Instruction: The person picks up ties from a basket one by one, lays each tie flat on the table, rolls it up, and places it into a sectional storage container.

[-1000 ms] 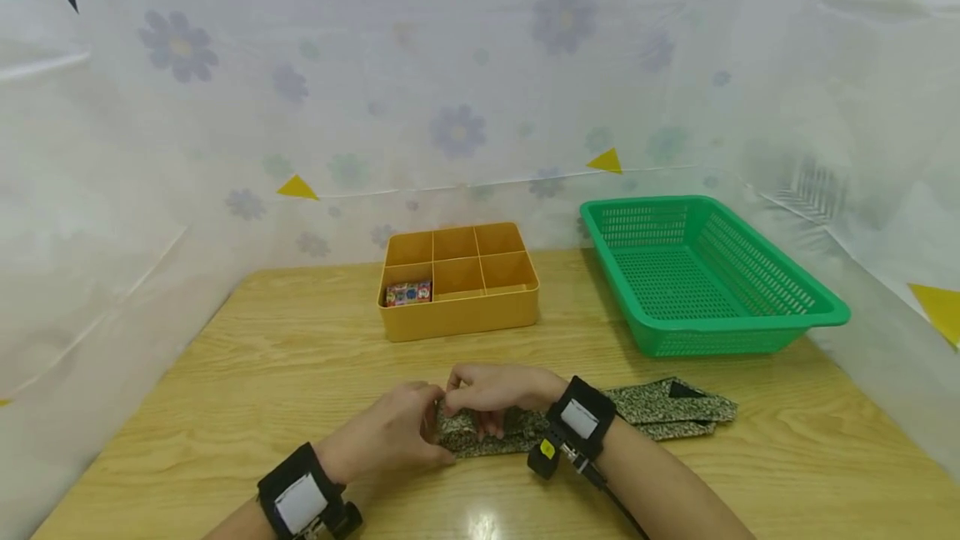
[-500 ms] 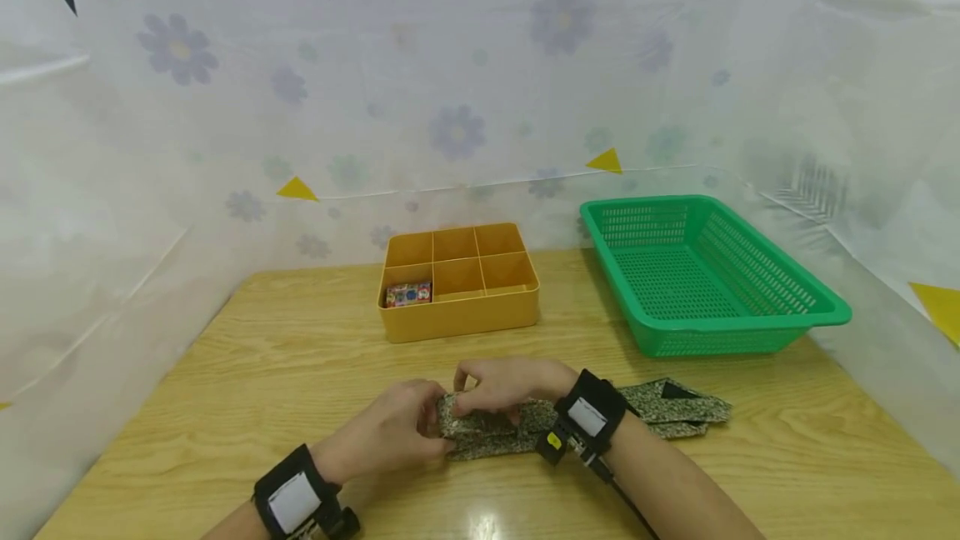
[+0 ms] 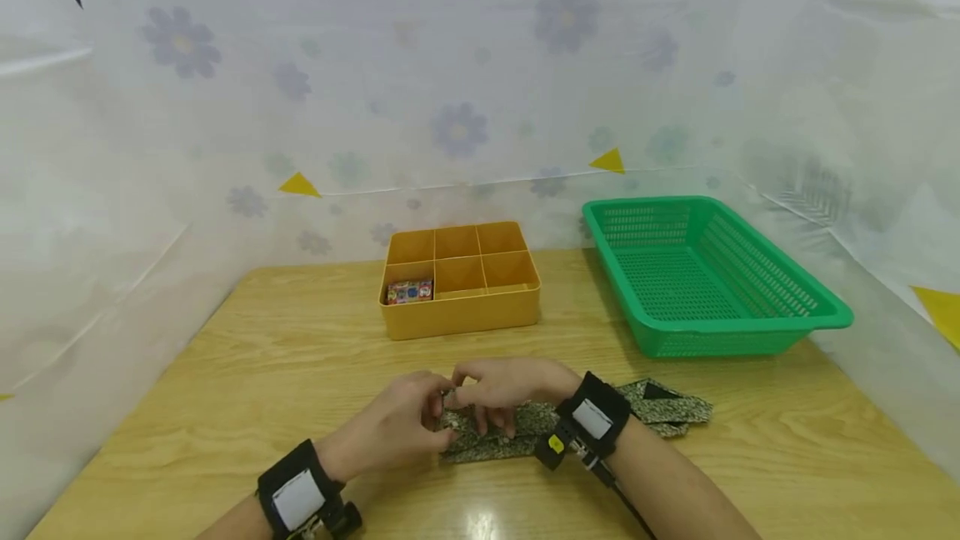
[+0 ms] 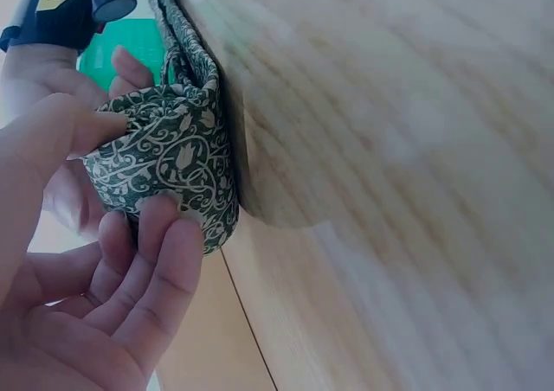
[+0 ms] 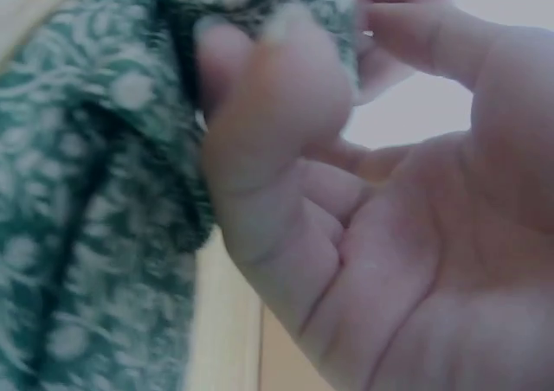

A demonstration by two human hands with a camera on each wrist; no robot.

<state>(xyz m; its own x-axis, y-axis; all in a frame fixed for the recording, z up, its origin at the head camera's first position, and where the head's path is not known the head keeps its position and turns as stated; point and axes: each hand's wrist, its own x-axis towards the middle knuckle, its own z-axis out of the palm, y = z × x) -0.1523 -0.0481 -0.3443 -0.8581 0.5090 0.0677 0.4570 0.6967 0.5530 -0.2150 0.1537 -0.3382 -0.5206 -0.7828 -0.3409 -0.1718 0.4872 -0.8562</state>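
A long, folded strip of dark green fabric [image 3: 678, 409] with a cream vine-and-flower pattern lies across the table in the head view. Its left end is rolled into a thick bundle [image 4: 186, 157], clear in the left wrist view. My left hand [image 3: 397, 423] grips the outer end of that roll, thumb on top and fingers underneath. From the other side my right hand [image 3: 513, 383] holds the roll with bent fingers and thumb. In the right wrist view the flat fabric [image 5: 95, 253] runs beside my right fingers. My right wrist hides part of the strip's middle.
Behind the hands stands a yellow box [image 3: 461, 323] with several compartments; one holds a small colourful packet [image 3: 409, 292]. A green mesh basket [image 3: 720, 327] sits at the back right. The wooden table [image 3: 300, 357] ends at a white floral sheet [image 3: 457, 48].
The strip's right end has slid left toward the hands. Both hands stay at the rolled end, with the right fingers lifting and then lowering onto the fabric.
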